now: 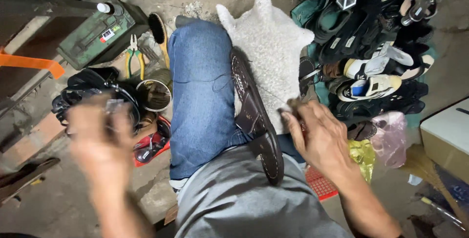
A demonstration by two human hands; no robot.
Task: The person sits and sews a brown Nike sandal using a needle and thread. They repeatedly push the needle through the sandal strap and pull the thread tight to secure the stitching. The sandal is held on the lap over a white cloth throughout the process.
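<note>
right hand (320, 138): fingers curled, fingertips pinched together at the right edge of the sandal, holding a small brownish thing there; too small and blurred to tell what it is. the hand rests just beside the fleece, knuckles up, forearm running down to the lower right corner.

left hand (100, 140): raised off to the left, well apart from the sandal, heavily motion-blurred. cannot tell whether it is open or closed, nor whether it holds anything.

dark brown sandal (256, 118): lies lengthwise between the knees, sole edge up, pale stitching showing along its rim and a broad strap across its middle. it leans against the denim-clad left leg (202, 96) and sits over a pale woolly fleece (271, 47) draped on the other knee. a thin dark thread (215, 79) trails across the denim near the sandal's top end.

outward, left side: a round tin (154, 95) on the floor, green-handled pliers (134, 52) above it, a green metal box (95, 35) beyond, a dark brush (158, 29) near the knee. dark shoes (93, 91) piled behind the blurred hand, a red sandal (154, 145) below the tin.

outward, right side: a heap of mixed footwear (371, 38), black, white and blue, upper right. a pink plastic bag (391, 133) and a yellow bag (362, 152) just beyond the right hand, a red mesh (320, 183) under the wrist. cardboard box (447, 138) at the right edge.
</note>
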